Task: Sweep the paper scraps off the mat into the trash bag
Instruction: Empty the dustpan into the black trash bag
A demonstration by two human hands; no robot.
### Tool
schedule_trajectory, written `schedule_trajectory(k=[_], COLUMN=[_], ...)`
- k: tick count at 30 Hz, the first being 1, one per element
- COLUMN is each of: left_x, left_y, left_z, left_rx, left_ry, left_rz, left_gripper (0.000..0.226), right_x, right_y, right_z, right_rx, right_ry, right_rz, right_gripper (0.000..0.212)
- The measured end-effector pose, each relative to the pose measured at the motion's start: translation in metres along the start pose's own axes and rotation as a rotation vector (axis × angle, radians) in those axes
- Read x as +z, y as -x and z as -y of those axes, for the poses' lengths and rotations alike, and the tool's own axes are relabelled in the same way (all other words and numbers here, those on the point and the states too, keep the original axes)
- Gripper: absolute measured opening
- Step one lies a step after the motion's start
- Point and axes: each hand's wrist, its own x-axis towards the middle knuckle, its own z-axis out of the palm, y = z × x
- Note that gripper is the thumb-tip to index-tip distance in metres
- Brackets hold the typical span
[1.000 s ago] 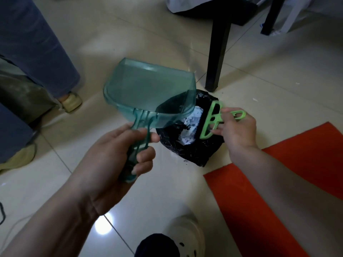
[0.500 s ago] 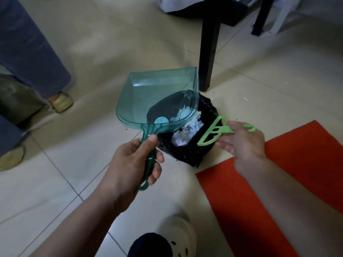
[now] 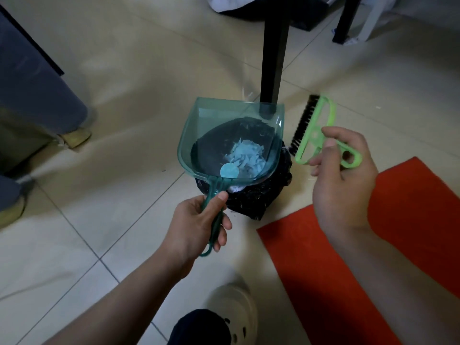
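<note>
Dustpan (image 3: 231, 145) in left hand (image 3: 196, 225) over trash bag (image 3: 258, 202); right hand (image 3: 341, 175) holds brush (image 3: 316, 130); table leg (image 3: 273, 51) behind.

no readable text, labels or numbers anywhere

I've leveled my dustpan (image 3: 231, 140) over the trash bag (image 3: 258, 202) and lifted my brush (image 3: 316, 130) clear to the bag's right.
</note>
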Motion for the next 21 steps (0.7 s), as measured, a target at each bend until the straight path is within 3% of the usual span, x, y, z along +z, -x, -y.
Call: schedule_trajectory(k=[4, 7, 12, 17, 21], left_x=[0.005, 0.006, 0.003, -0.001, -0.004], left_y=[-0.011, -0.02, -0.029, -0.034, -0.037], left_z=[0.006, 0.01, 0.014, 0.02, 0.022], left_rx=[-0.018, -0.036, -0.072, -0.13, -0.149], left_ry=[-0.037, -0.056, -0.075, -0.12, -0.14], left_rz=[0.013, 0.007, 0.014, -0.008, 0.01], left_gripper=[0.029, 0.026, 0.031, 0.038, 0.035], right_x=[0.013, 0.032, 0.056, 0.066, 0.062], right_y=[0.003, 0.008, 0.013, 0.017, 0.028], right_z=[-0.006, -0.012, -0.029, -0.024, -0.024], right_rx=[-0.319, -0.422, -0.445, -0.303, -0.336], right_ry=[0.169, 0.31, 0.704, 0.895, 0.962], right_rz=[0.192, 0.416, 0.689, 0.875, 0.9], right_gripper=[0.021, 0.026, 0.045, 0.054, 0.059])
